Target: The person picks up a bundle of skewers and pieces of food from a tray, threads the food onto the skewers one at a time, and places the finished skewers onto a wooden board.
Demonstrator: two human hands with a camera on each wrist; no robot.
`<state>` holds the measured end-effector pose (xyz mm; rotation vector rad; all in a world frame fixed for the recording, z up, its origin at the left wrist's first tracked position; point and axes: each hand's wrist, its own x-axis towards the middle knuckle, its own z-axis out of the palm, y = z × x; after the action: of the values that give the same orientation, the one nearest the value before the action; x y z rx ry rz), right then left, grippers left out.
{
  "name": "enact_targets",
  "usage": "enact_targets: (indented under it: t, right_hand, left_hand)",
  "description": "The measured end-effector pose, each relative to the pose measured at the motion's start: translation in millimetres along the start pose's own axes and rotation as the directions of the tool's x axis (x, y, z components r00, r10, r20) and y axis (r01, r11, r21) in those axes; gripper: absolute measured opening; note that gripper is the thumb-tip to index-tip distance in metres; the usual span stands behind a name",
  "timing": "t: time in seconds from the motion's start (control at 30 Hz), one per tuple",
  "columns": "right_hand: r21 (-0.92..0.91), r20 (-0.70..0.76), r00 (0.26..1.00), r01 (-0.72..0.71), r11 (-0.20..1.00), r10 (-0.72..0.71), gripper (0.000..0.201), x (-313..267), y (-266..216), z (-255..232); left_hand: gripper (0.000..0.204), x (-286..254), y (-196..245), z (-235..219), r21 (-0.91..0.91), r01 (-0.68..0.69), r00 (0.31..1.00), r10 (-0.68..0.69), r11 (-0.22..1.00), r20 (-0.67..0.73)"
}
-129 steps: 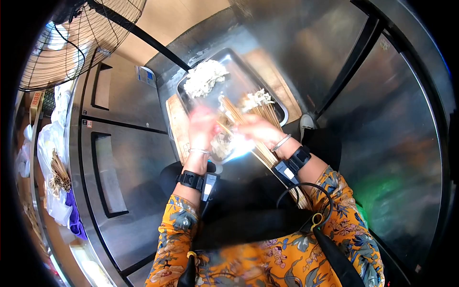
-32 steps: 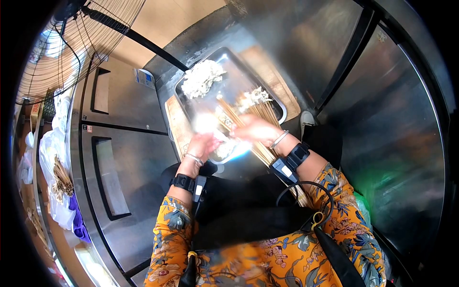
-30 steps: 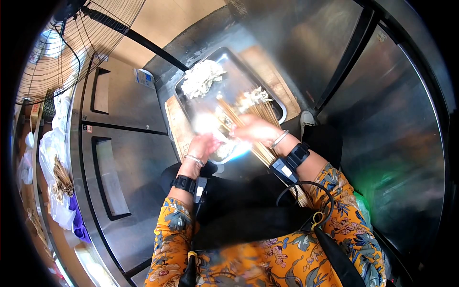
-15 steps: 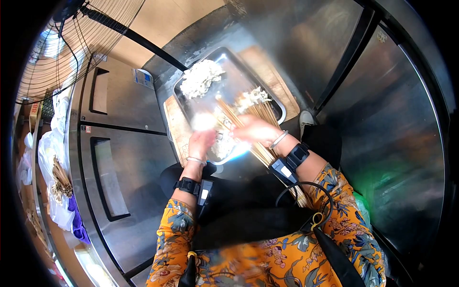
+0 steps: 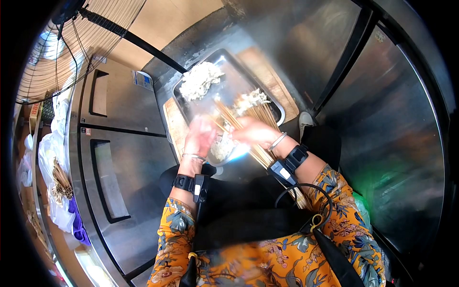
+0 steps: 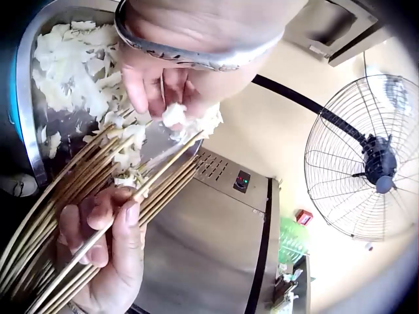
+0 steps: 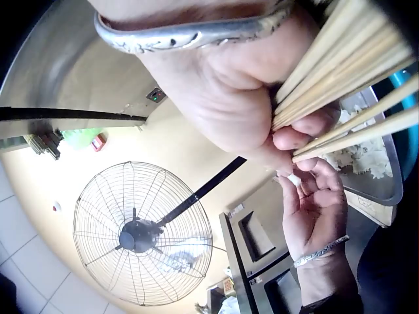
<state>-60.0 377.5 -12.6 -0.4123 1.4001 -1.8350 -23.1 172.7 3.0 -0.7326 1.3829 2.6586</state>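
The right hand [image 5: 253, 131] grips a bundle of thin wooden sticks [image 5: 260, 155] over a metal tray [image 5: 282, 115]. In the left wrist view, one stick [image 6: 163, 167] is pinched between its thumb and fingers, apart from the bundle. The left hand [image 5: 201, 134], blurred in the head view, pinches a small white piece [image 6: 174, 115] in its fingertips close to that stick's end. White flaky pieces [image 5: 201, 80] are heaped at the tray's far end, with more [image 5: 221, 147] at the near end. Other sticks with white pieces on their ends [image 5: 253, 99] lie at the tray's right side.
A wooden board [image 5: 275, 81] lies under the tray. A wire fan [image 5: 95, 43] stands at the upper left, its black pole reaching toward the tray. Steel cabinets [image 5: 119, 177] are at the left, beside a shelf with plastic bags [image 5: 50, 148]. A shoe [image 5: 306, 119] is right of the tray.
The left hand has moved slightly up and nearer the right hand's sticks than a second ago. The right hand holds the bundle in nearly the same place.
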Motion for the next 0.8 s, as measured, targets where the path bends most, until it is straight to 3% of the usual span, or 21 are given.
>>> enact_targets:
  t: [0.1,0.2,0.3,0.43,0.57,0.8]
  right_hand:
    - [-0.037,0.007,1.0,-0.025,0.999,0.025,0.012,-0.9,-2.1,-1.6]
    - [-0.017,0.0,1.0,-0.017,1.0,0.017,0.012,0.8,1.3,-0.6]
    - [-0.005,-0.02,1.0,-0.018,1.0,0.018,0.013,-3.1,-2.6,2.0]
    - [-0.02,0.006,0.999,-0.047,0.999,0.047,0.018,-2.4,-2.5,-0.1]
    - [-0.059,0.001,0.999,-0.045,0.997,0.045,0.016,-6.0,-9.2,2.4]
    - [-0.086,-0.004,0.998,-0.07,0.994,0.07,0.019,-10.5,-17.3,2.7]
  left_hand:
    - [0.014,5.5,-4.1,-4.9,0.072,-0.027,1.0,0.028,0.997,-0.005]
    - [0.015,15.4,-6.6,-13.6,0.029,-0.065,0.989,0.06,0.997,0.135]
    - [0.021,20.4,-3.3,-14.3,0.023,-0.046,0.99,0.042,0.999,0.134]
    - [0.028,17.8,7.0,-2.5,0.134,-0.06,0.997,0.066,0.989,-0.04]
    - [0.027,17.5,19.1,10.7,0.198,-0.18,0.984,0.177,0.963,0.034]
    - [0.025,18.2,24.4,18.8,0.338,-0.25,0.964,0.266,0.907,-0.002]
